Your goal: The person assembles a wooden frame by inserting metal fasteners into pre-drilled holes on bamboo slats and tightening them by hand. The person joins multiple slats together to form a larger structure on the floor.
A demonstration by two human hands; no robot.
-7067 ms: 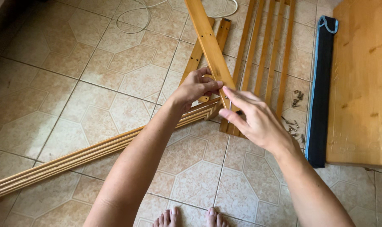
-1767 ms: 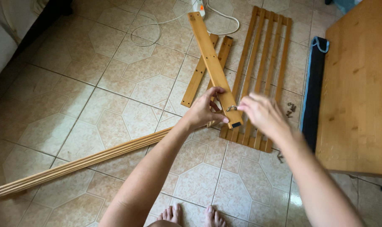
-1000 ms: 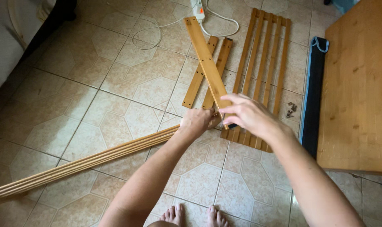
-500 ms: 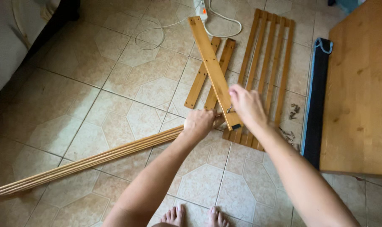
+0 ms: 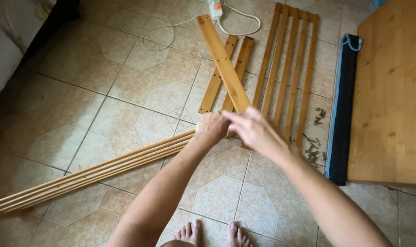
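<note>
Tiled floor [image 5: 79, 91]; plank end [image 5: 235, 98] perhaps hand-hidden.

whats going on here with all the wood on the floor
A person stands barefoot on a tiled floor, both hands at the near end of a flat bamboo board. The left hand grips it and the right hand works beside it. A slatted panel, long slats and loose screws lie around.

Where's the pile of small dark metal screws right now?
Head view, right side: small dark metal screws lie on the tile floor, between the wooden slatted panel and long black bag.
</note>
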